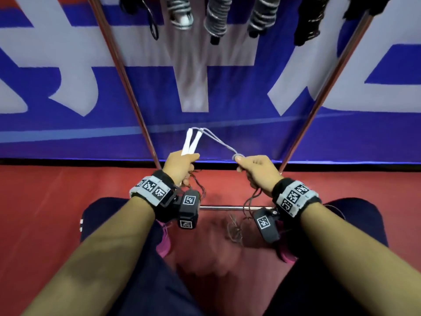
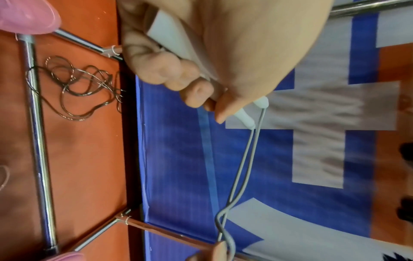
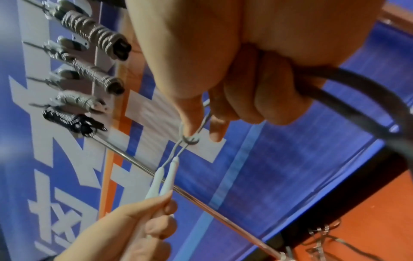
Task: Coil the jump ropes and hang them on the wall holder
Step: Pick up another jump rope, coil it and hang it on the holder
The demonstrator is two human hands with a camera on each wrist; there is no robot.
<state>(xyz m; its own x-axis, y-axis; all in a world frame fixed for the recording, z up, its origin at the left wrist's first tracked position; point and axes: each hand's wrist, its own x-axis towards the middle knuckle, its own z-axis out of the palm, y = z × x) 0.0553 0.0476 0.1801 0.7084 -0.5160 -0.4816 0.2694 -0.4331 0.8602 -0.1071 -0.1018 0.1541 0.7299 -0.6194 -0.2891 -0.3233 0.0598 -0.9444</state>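
Note:
My left hand (image 1: 180, 164) grips the two white handles (image 1: 190, 142) of a jump rope side by side, tips pointing up at the blue banner. Both grey cord strands (image 1: 216, 139) run from the handle tips to my right hand (image 1: 252, 167), which pinches them between thumb and forefinger and has the cord twisted into a small loop (image 3: 190, 139) at the thumb. In the left wrist view the handles (image 2: 245, 118) and cord (image 2: 243, 169) show the same. The remaining cord (image 1: 235, 226) trails from my right fist into a loose tangle on the red floor.
A chrome rack's uprights (image 1: 123, 78) (image 1: 325, 87) frame the hands, with its base bar (image 1: 227, 208) on the floor. Several coiled ropes (image 1: 216, 21) hang at its top, seen also as bundles (image 3: 93, 33) on pegs. A blue and white banner (image 1: 68, 124) stands behind.

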